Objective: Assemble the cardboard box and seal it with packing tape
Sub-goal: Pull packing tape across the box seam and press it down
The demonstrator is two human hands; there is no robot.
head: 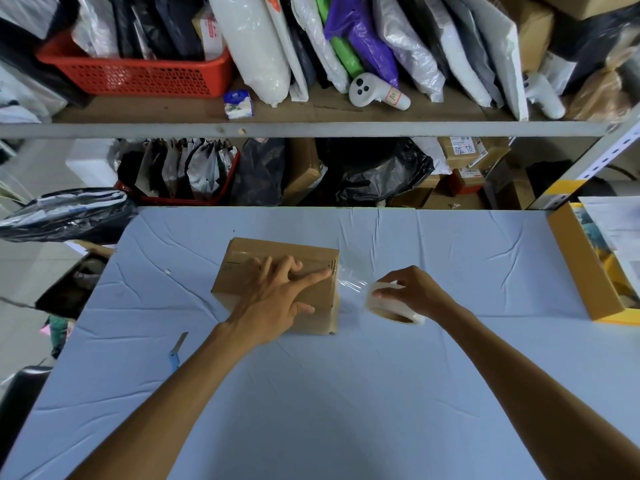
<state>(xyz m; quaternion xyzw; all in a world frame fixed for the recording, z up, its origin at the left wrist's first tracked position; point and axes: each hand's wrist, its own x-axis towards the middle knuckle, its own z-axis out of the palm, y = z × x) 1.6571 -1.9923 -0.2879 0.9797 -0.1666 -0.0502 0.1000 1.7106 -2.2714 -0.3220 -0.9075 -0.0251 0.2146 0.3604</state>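
Pressing flat on the cardboard box [242, 268] with your left hand [277, 299], you have no grip closed there: the fingers lie straight and spread on the top panel, the forefinger reaching toward the right edge. Your right hand [412, 289] has its grip clamped on the roll of packing tape [391, 311], fingers curled over its rim, just right of the box and low over the bench [311, 393]. A clear strip of tape [351, 284] runs taut from the box's right edge to the roll.

Expect the box to be light and likely to slide on the smooth blue cover, so hold it by weight from above, palm on the top panel beside the seam, not by a corner. The panels should be stiff, though the flaps will probably give if you lean hard. The strip is thin and sticky (it will fold onto itself if it goes slack), so keep your hold on the roll's rim.

The box sits mid-bench, a little left of centre. It is small, plain brown corrugated card, with a glossy band of tape across its top and short dark printed bars near the right edge. A blue-handled cutter [176, 351] lies at the near left.
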